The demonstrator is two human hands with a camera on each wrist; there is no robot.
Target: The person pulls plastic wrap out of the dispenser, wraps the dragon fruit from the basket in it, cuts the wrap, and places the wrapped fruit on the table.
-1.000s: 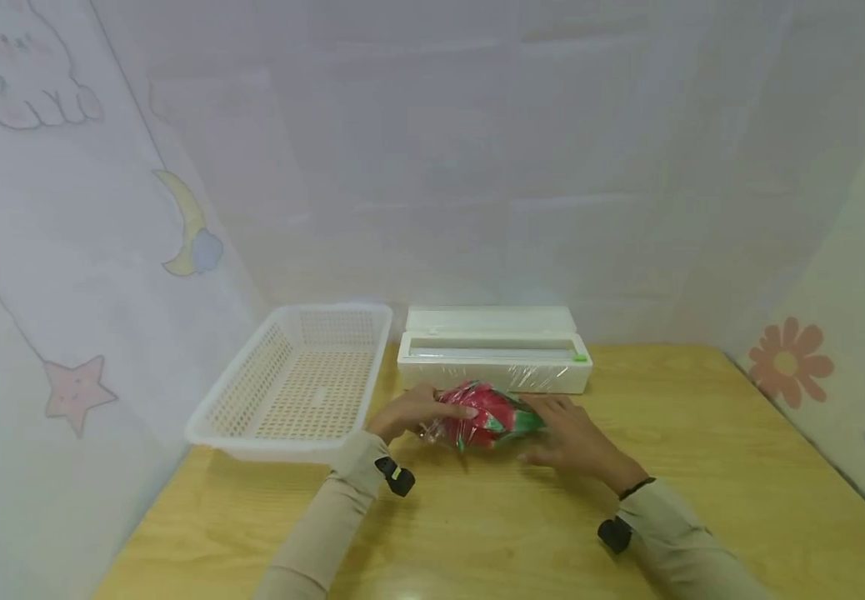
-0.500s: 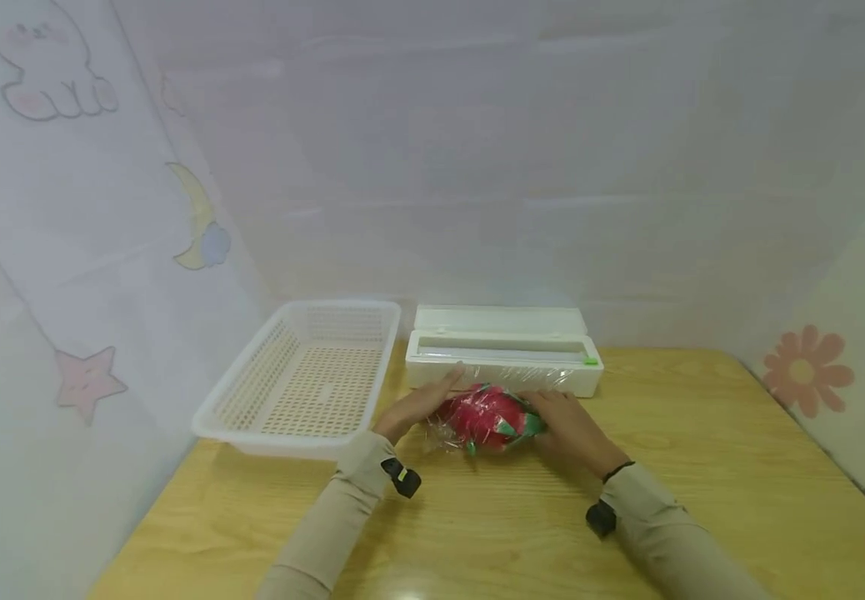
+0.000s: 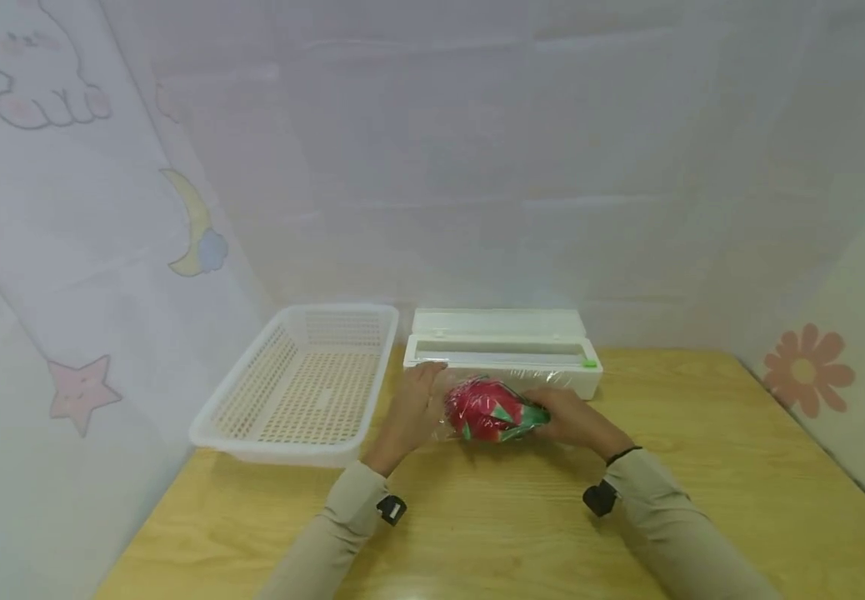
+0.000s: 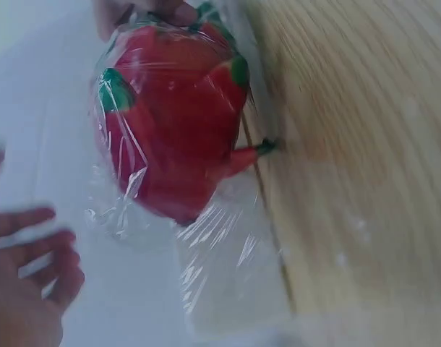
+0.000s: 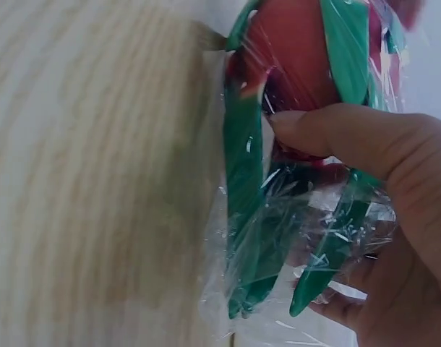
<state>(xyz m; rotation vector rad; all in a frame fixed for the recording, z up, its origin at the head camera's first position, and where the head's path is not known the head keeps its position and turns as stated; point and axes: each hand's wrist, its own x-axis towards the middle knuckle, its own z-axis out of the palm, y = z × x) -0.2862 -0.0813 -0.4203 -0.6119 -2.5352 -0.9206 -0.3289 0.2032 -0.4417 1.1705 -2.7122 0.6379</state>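
Note:
A red dragon fruit (image 3: 483, 408) with green-tipped scales, wrapped in clear cling film (image 4: 126, 210), is in front of the white box. My right hand (image 3: 571, 417) grips its green leafy end; in the right wrist view the thumb (image 5: 307, 130) presses on the fruit through the film and the other fingers are on the far side. On the fruit's left is my left hand (image 3: 408, 410), fingers extended. The left wrist view shows those fingers (image 4: 40, 253) spread and apart from the fruit. Loose film hangs off the fruit on that side.
Behind the fruit stands a white cling film box (image 3: 507, 379), lid raised, with a small green slider (image 3: 589, 363) at its right. A white perforated basket (image 3: 211, 429) sits at the left of the wooden table (image 3: 492, 533). Printed cloth walls enclose the back and sides.
My left hand has let go of the fruit's left end and turned upward beside it. My right hand has closed onto the green end. The fruit has shifted slightly.

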